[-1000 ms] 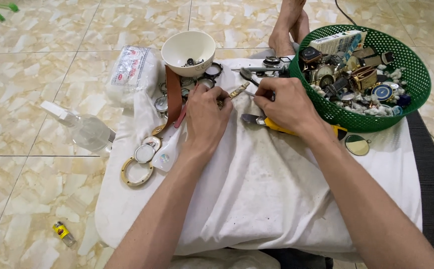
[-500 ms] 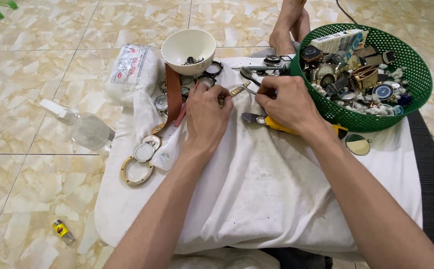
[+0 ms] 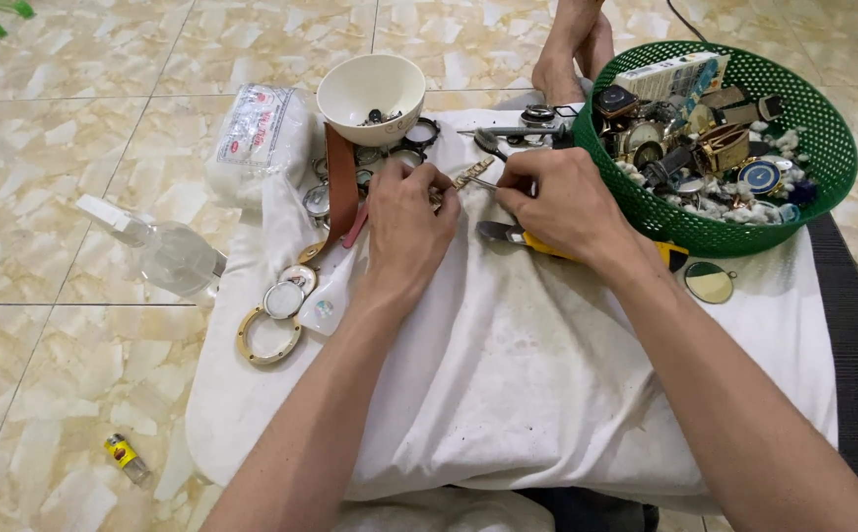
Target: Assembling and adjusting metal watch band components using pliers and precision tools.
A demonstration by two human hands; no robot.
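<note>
My left hand [image 3: 407, 229] pinches a small gold metal watch band [image 3: 464, 178] over a white cloth [image 3: 508, 365]. My right hand [image 3: 557, 202] grips a thin metal tool [image 3: 482, 182] whose tip touches the band. The two hands are close together, fingers curled. Yellow-handled pliers [image 3: 508, 234] lie on the cloth just under my right hand.
A green basket [image 3: 833, 158] full of watches and parts stands at the right. A white bowl [image 3: 370, 89] with small parts, a brown strap [image 3: 340, 182], watch rings [image 3: 269, 335], a plastic bottle [image 3: 168, 254] and a white packet [image 3: 257, 133] lie to the left. A bare foot [image 3: 577, 49] rests beyond.
My hands have stayed nearly in place; the fingers shifted slightly as the tool tip works at the band.
</note>
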